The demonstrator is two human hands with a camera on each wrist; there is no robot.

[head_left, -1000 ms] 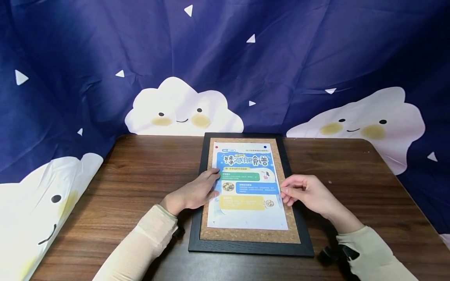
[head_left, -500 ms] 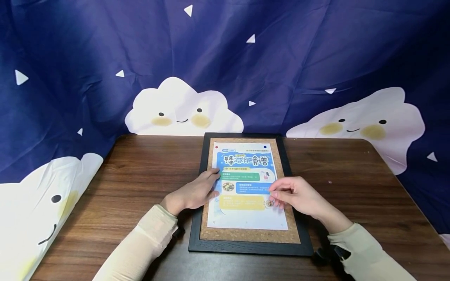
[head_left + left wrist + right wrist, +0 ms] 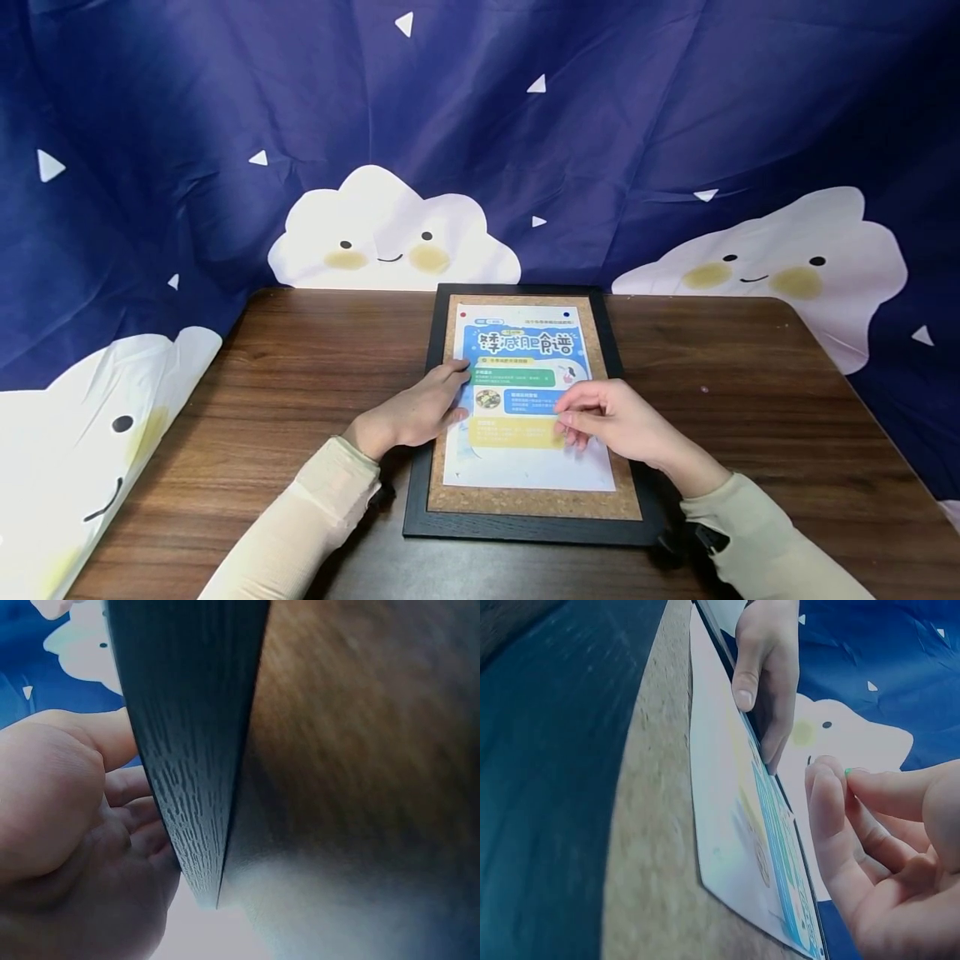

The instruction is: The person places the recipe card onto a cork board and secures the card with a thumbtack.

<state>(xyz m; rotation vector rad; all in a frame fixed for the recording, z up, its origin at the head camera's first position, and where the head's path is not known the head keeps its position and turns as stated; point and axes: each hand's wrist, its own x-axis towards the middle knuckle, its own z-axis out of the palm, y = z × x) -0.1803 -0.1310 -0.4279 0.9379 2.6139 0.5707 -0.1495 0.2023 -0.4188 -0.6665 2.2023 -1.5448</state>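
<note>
A printed poster (image 3: pixel 525 471) lies on a cork board (image 3: pixel 487 500) with a black frame (image 3: pixel 517 527). A red pushpin (image 3: pixel 462 315) and a blue pushpin (image 3: pixel 566 314) sit in its top corners. My left hand (image 3: pixel 420 408) rests across the frame's left side, its fingertips on the poster's edge. Above the poster's lower right part, my right hand (image 3: pixel 622 421) pinches a tiny green pushpin (image 3: pixel 847 772) between thumb and fingertips. Just a green bit of it shows in the right wrist view; the rest is hidden by the fingers.
The board lies on a dark brown wooden table (image 3: pixel 750 375), near its far edge. Behind the table hangs a blue curtain (image 3: pixel 570 150) with white clouds and triangles.
My right hand has moved left from the poster's right edge to over its printed lower part, still pinching. The left hand and the board stay where they were.
</note>
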